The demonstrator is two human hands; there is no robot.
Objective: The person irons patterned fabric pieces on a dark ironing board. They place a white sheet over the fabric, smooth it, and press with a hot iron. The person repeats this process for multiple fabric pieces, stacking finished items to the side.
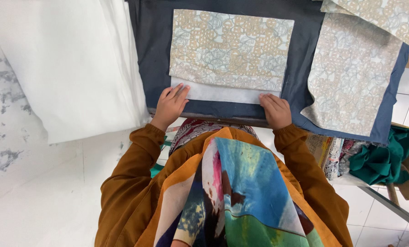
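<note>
Clearly soft, floppy patterned fabric piece (232, 50) w/ white lining (222, 93): left hand (170, 106) & right hand (275, 110) rest flat, apart, on near corners.

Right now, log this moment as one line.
left hand: flat on white lining corner | right hand: flat on its other corner | patterned fabric piece: lies over lining | dark cloth-covered table

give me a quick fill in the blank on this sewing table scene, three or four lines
1. Both hands, the left hand and the right hand, rest flat on the ____ sheet under the patterned fabric piece.
2. The table cover is dark ____.
3. The sleeves are ____.
4. The crumpled cloth at the right is ____.

Missing words: white; blue; brown; green
</note>
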